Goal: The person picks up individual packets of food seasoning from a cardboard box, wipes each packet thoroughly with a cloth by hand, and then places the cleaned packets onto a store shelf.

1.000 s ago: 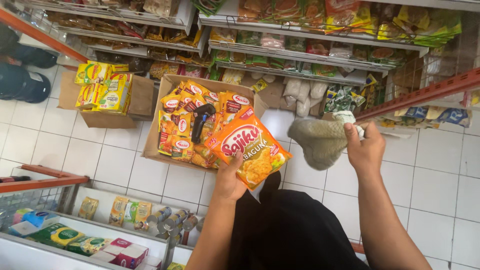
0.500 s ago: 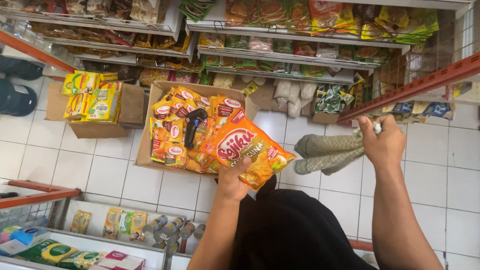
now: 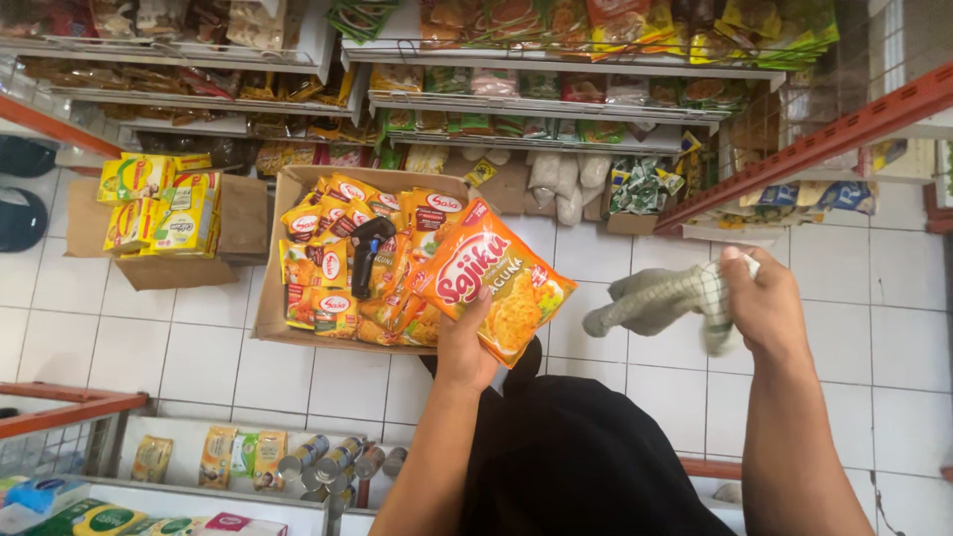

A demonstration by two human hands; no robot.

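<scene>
My left hand [image 3: 465, 342] grips the lower edge of an orange flour-mix packet [image 3: 493, 281], holding it up over the right side of an open cardboard box [image 3: 270, 298]. That box sits on the white tiled floor and is full of several similar orange and yellow packets [image 3: 328, 268], with a black handheld tool [image 3: 367, 253] lying on top. My right hand [image 3: 762, 303] is raised to the right and clutches a grey-green checked cloth [image 3: 660, 298], which hangs out to the left of the fist.
A second cardboard box [image 3: 169, 268] with yellow packets [image 3: 159, 203] stands to the left. Stocked shelves [image 3: 536, 104] run along the far side. An orange shelf rail [image 3: 834, 134] crosses at the right. Below me a low shelf [image 3: 248, 432] holds cans and sachets.
The cloth in my right hand has changed from a bunched lump to a stretched, trailing shape. The packet in my left hand has tilted a little and shifted right.
</scene>
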